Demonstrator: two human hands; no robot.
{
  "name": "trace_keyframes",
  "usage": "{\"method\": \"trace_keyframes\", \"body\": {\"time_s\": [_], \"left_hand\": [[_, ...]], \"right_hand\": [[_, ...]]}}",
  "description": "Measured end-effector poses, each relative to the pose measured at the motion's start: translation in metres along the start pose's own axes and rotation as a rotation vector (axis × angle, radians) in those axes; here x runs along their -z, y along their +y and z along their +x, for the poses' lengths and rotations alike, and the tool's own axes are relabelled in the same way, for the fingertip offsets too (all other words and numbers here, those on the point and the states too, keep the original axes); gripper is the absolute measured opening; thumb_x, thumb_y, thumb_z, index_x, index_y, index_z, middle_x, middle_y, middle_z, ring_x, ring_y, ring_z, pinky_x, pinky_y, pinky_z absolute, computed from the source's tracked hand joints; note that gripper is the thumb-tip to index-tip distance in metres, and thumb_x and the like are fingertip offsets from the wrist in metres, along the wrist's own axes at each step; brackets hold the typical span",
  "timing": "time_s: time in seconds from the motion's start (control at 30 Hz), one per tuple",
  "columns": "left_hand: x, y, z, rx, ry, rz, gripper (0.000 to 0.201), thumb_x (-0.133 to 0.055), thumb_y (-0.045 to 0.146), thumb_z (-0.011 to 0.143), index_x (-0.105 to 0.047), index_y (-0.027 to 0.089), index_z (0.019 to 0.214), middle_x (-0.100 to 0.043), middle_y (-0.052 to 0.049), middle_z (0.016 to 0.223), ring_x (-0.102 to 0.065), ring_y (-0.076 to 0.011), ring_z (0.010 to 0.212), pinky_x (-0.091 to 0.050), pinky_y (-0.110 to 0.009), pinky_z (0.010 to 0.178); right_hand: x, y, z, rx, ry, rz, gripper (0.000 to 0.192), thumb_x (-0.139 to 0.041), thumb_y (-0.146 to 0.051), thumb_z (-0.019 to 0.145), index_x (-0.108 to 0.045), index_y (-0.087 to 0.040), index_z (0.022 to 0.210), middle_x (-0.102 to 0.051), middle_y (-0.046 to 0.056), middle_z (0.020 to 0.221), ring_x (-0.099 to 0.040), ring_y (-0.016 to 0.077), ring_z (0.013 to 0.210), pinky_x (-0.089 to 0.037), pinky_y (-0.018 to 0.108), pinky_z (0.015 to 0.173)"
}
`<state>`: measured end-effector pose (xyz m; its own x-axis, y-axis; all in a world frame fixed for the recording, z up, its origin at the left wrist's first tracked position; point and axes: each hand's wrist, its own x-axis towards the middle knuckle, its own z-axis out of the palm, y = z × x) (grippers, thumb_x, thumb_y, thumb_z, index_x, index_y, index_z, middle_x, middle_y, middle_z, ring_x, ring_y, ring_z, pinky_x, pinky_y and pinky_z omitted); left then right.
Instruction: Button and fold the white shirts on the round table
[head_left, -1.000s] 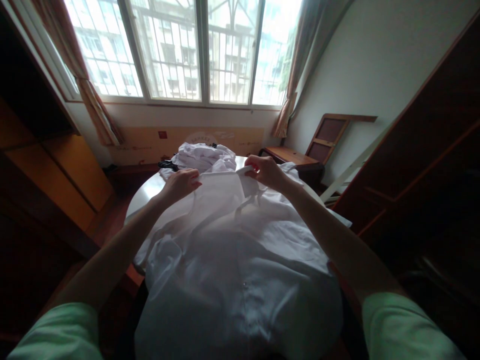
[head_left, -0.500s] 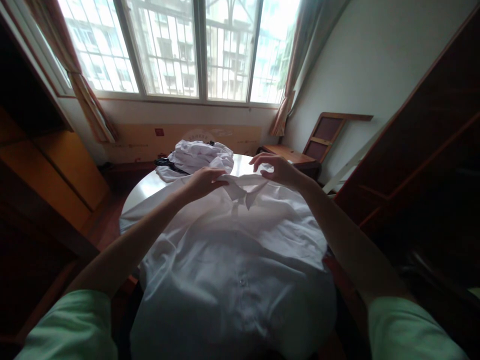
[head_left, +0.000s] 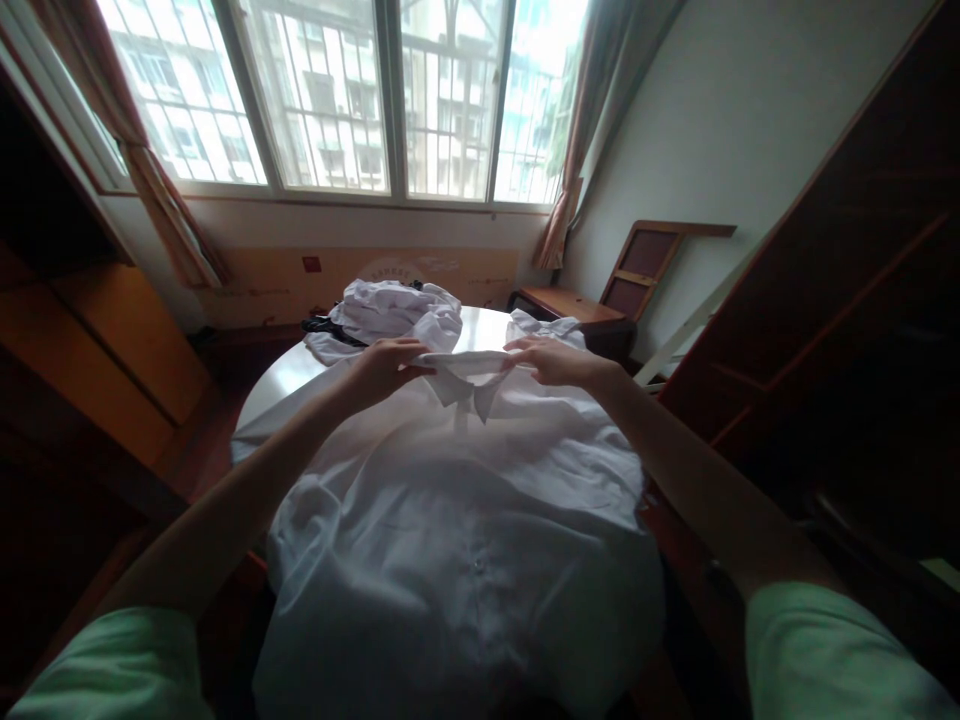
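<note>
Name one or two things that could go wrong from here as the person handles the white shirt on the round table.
The shirt hangs over the near edge of the table; it might slide off if pulled. Both the left hand and the right hand rest at the collar, so the wrinkled body could stay creased. The clothes pile behind sits close and may get nudged.

We face a wide barred window (head_left: pixel 375 100) on the far wall, daylight flooding through, with brown curtains (head_left: pixel 581 130) at each side. A pale wall (head_left: pixel 750 130) stands right, dark wooden cabinets (head_left: pixel 840 330) near right, orange-brown cupboards (head_left: pixel 112 350) left, a small wooden desk (head_left: pixel 570 305) far right.
</note>
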<state>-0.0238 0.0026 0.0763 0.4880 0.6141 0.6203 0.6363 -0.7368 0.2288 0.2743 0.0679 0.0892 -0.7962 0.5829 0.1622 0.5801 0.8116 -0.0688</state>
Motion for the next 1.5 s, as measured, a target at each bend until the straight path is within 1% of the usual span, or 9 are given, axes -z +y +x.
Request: {"method": "trace_keyframes", "body": {"time_s": [0.17,0.3,0.5,0.67,0.8,1.07,1.2,1.3,1.5], "left_hand": [[-0.002,-0.015,-0.005,0.072,0.083,0.026,0.024,-0.056,0.035,0.081,-0.061,0.015,0.069,-0.058,0.001,0.060,-0.049,-0.0093,0.055,-0.037,-0.019,0.054],[0.001,-0.017,-0.002,0.115,0.097,0.038,0.022,-0.061,0.036,0.075,-0.061,0.015,0.079,-0.063,0.000,0.066,-0.054,-0.0102,0.059,-0.041,-0.020,0.057],[0.008,0.014,0.019,0.068,0.090,-0.022,0.041,-0.064,0.044,0.072,-0.057,0.017,0.102,-0.067,-0.005,0.085,-0.061,-0.0146,0.074,-0.047,-0.026,0.068],[0.003,0.044,0.038,0.070,0.145,0.103,0.035,-0.066,0.044,0.072,-0.060,0.017,0.093,-0.065,-0.005,0.082,-0.060,-0.0157,0.074,-0.045,-0.028,0.070],[-0.006,0.049,0.052,-0.029,0.077,0.050,0.028,-0.066,0.041,0.073,-0.064,0.019,0.091,-0.062,-0.007,0.104,-0.059,-0.0187,0.088,-0.044,-0.030,0.076],[-0.021,0.030,0.054,-0.088,-0.034,-0.221,0.017,-0.062,0.031,0.078,-0.066,0.016,0.083,-0.065,-0.002,0.081,-0.057,-0.0135,0.075,-0.043,-0.025,0.069],[-0.019,0.025,0.047,-0.061,0.029,-0.253,0.017,-0.061,0.032,0.078,-0.065,0.015,0.080,-0.063,-0.003,0.080,-0.055,-0.0139,0.076,-0.043,-0.025,0.070],[-0.017,0.020,0.043,-0.037,0.055,-0.266,0.018,-0.061,0.032,0.078,-0.064,0.014,0.080,-0.062,-0.003,0.080,-0.054,-0.0136,0.075,-0.042,-0.025,0.068],[-0.029,0.004,0.040,0.147,0.115,-0.223,0.015,-0.061,0.029,0.075,-0.062,0.014,0.078,-0.060,-0.001,0.069,-0.051,-0.0116,0.064,-0.040,-0.023,0.060]], "right_hand": [[0.026,-0.011,0.004,-0.034,0.096,-0.005,0.012,-0.061,-0.020,0.075,-0.068,-0.020,0.084,-0.066,0.005,0.090,-0.058,0.0178,0.083,-0.042,0.029,0.075],[0.050,-0.035,0.007,-0.024,0.124,0.030,0.009,-0.059,-0.024,0.074,-0.064,-0.018,0.079,-0.061,0.000,0.070,-0.054,0.0126,0.067,-0.036,0.024,0.065],[0.059,-0.069,0.016,-0.064,0.260,0.023,0.023,-0.061,-0.021,0.068,-0.058,-0.017,0.091,-0.054,-0.002,0.065,-0.048,0.0109,0.060,-0.031,0.024,0.058],[0.055,-0.082,0.021,-0.042,0.323,0.096,0.035,-0.062,-0.022,0.070,-0.052,-0.017,0.103,-0.055,-0.003,0.068,-0.046,0.0095,0.060,-0.033,0.023,0.057],[0.052,-0.084,0.021,-0.015,0.344,0.184,0.037,-0.062,-0.028,0.074,-0.050,-0.019,0.108,-0.057,-0.003,0.073,-0.048,0.0098,0.064,-0.036,0.023,0.060],[0.045,-0.036,0.005,-0.010,0.183,0.425,0.049,-0.065,-0.048,0.071,-0.053,-0.018,0.108,-0.060,-0.001,0.077,-0.053,0.0122,0.069,-0.039,0.025,0.063],[0.026,0.011,-0.018,-0.152,0.080,0.341,0.038,-0.068,-0.052,0.066,-0.062,-0.017,0.078,-0.056,0.000,0.069,-0.051,0.0136,0.066,-0.037,0.026,0.061],[0.012,0.037,-0.041,-0.271,0.167,0.374,0.043,-0.068,-0.057,0.061,-0.052,-0.018,0.055,-0.045,-0.003,0.055,-0.043,0.0118,0.056,-0.033,0.026,0.054],[0.021,0.036,-0.080,-0.481,0.504,0.593,0.041,-0.065,-0.058,0.064,-0.052,-0.020,0.062,-0.045,-0.003,0.054,-0.039,0.0102,0.049,-0.029,0.026,0.046]]}}
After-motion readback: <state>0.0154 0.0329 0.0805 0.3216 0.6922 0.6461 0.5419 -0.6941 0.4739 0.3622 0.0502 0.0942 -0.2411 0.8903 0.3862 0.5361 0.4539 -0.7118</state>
